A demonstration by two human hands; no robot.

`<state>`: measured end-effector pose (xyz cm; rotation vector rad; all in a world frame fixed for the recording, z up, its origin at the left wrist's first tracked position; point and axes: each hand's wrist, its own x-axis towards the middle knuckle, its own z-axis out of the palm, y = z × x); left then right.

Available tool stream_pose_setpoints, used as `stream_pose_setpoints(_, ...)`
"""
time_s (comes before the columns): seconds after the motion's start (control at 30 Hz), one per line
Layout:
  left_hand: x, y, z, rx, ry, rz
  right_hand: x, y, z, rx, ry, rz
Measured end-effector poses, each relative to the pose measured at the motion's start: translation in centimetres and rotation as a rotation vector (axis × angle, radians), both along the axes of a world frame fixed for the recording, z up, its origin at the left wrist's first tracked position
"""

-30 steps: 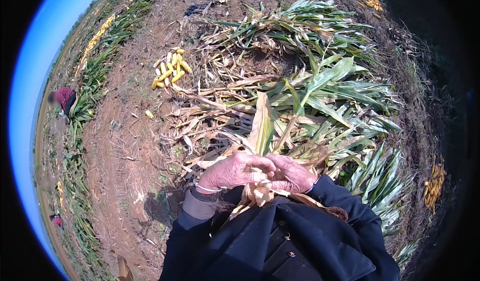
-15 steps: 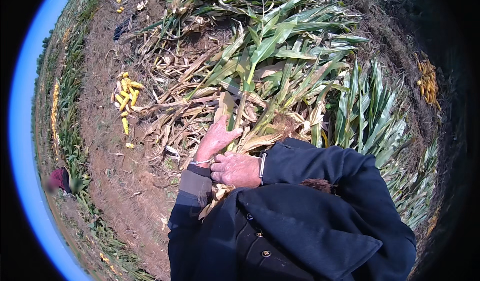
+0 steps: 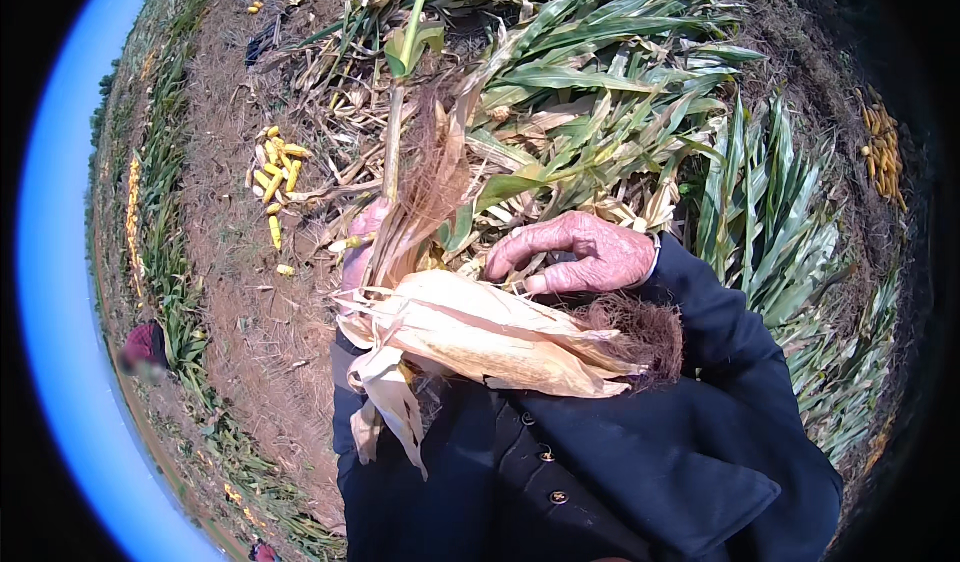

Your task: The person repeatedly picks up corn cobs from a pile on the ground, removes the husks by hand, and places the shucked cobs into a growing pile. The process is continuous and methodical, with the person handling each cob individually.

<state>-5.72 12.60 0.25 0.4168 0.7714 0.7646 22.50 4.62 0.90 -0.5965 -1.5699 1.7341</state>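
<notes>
Nearest, against the dark jacket (image 3: pixel 640 452), lies a pale dry husk (image 3: pixel 490 337), seemingly not yet stripped; whether a cob is inside, I cannot tell. Just beyond, the right hand (image 3: pixel 600 257) is curved, thumb and fingers apart; the left hand (image 3: pixel 356 267) is mostly covered, its grip unclear. Tangled leaves (image 3: pixel 570 79) crowd behind. Farther, yellow cobs (image 3: pixel 275 174) are already bare, in a pile.

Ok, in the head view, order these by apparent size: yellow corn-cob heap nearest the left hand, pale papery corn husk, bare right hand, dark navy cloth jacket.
1. Dark navy cloth jacket
2. Pale papery corn husk
3. Bare right hand
4. Yellow corn-cob heap, seemingly farther away
</notes>
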Motion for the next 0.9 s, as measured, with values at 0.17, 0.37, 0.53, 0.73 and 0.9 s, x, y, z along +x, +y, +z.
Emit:
stream_pose_setpoints(0.17,-6.5,3.2,2.8,0.018,-0.180,-0.084,1.6,0.1,-8.1,-0.291,-0.323,-0.165)
stream_pose_setpoints(0.37,-6.8,3.3,3.3,0.194,-0.389,-0.272,-3.5,1.0,-12.1,-1.075,0.608,-0.306)
stream_pose_setpoints(0.53,-6.6,0.9,2.7,0.115,-0.454,-0.286,-7.9,6.1,-12.1,-1.309,0.890,-0.527)
stream_pose_setpoints(0.73,-5.4,1.5,7.3,0.570,0.310,-0.302,-6.4,8.1,-14.2,-1.258,0.857,-0.558)
stream_pose_setpoints(0.9,-10.8,1.4,12.2,1.027,1.369,0.229,-6.9,6.8,-9.6,-0.918,0.194,-0.399)
